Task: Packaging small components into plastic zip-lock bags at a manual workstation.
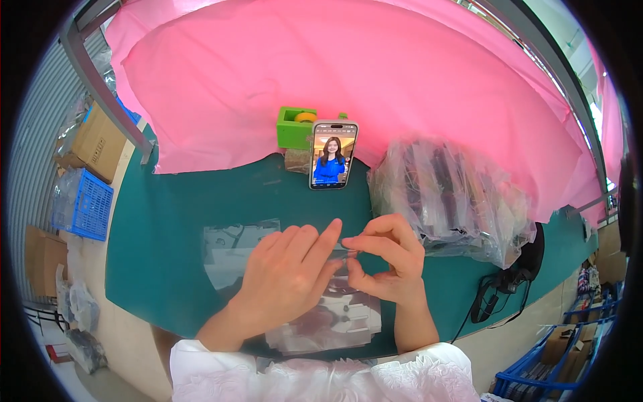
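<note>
A small piece of clear film (340, 254) is up between the two hands, over the middle of the green worktop (171, 214), closer to the near edge than the far one. The right hand (387, 258) has its grip drawn in narrow, with the film between thumb and finger. The left hand (284, 278) has its thumb and pointing finger next to the film, but its own fingers hide the spot, so I cannot tell if that grip is holding on.

The film looks thin, light and bendy. I think it would slip and get creases if squeezed hard, but not break if dropped. The best place to hold it seems to be by its edges, with a soft pinch.

Now to count. There are two hands and one bit of film up in them. Two clear sheets show on the worktop: a left sheet (228, 251) and a near sheet (331, 325) by the near edge. Each could be a stack; I cannot tell. Toward the far edge are one phone (333, 157) and one green tape holder (292, 130). Toward the right end are one big clear bag (455, 201), its insides too blurry to count, and one black strap (511, 280).
</note>
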Action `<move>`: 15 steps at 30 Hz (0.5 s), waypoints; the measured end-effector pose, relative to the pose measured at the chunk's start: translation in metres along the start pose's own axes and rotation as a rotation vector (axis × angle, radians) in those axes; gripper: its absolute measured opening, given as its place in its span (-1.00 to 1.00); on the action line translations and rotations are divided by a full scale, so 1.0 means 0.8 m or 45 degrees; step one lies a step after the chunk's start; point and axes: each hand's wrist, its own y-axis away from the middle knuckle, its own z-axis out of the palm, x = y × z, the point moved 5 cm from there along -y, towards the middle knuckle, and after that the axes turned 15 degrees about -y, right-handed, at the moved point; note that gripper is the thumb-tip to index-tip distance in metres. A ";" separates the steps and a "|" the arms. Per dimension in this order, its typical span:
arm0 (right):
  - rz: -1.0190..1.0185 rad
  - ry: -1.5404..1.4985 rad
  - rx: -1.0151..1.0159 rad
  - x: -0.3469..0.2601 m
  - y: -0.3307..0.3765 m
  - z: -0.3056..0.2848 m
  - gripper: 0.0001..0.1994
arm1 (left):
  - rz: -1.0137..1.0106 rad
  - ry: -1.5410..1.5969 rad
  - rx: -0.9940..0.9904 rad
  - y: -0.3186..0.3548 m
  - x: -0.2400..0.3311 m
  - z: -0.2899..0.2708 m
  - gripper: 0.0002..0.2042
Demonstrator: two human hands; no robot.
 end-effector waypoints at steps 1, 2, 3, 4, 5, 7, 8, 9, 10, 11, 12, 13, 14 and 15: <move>0.000 -0.004 -0.001 0.002 0.002 0.001 -0.63 | -0.007 -0.004 -0.009 0.001 0.000 0.001 -0.49; -0.040 0.062 -0.004 0.001 0.003 0.003 -0.64 | -0.014 -0.007 -0.019 0.001 0.000 0.001 -0.51; -0.081 0.127 -0.008 0.000 0.004 0.004 -0.64 | -0.016 -0.009 -0.020 0.002 0.000 0.002 -0.51; -0.081 0.124 -0.008 0.001 0.005 0.005 -0.64 | -0.006 -0.035 -0.020 0.002 0.000 0.003 -0.54; -0.119 0.162 -0.010 -0.002 0.005 0.005 -0.64 | 0.005 -0.059 -0.019 0.003 0.001 0.003 -0.58; -0.157 0.197 -0.012 -0.004 0.006 0.006 -0.65 | 0.021 -0.077 -0.012 0.004 0.002 0.001 -0.61; -0.203 0.213 -0.008 -0.005 0.008 0.007 -0.66 | 0.037 -0.094 -0.005 0.005 0.003 0.001 -0.65; -0.251 0.237 -0.004 -0.009 0.009 0.006 -0.67 | 0.041 -0.090 0.000 0.004 0.005 -0.001 -0.65; -0.253 0.232 -0.004 -0.009 0.010 0.007 -0.67 | 0.030 -0.095 0.001 0.005 0.006 -0.003 -0.65; -0.302 0.240 0.001 -0.011 0.011 0.008 -0.68 | 0.020 -0.100 0.002 0.007 0.007 -0.004 -0.65; -0.352 0.248 0.007 -0.012 0.012 0.009 -0.70 | 0.017 -0.106 0.001 0.009 0.007 -0.006 -0.65; -0.352 0.248 0.007 -0.011 0.013 0.010 -0.70 | 0.048 -0.139 -0.015 0.010 0.008 -0.006 -0.63; -0.385 0.221 0.017 -0.011 0.015 0.011 -0.70 | 0.080 -0.174 -0.032 0.011 0.008 -0.007 -0.61; -0.418 0.193 0.027 -0.012 0.017 0.011 -0.71 | 0.079 -0.174 -0.031 0.011 0.008 -0.008 -0.61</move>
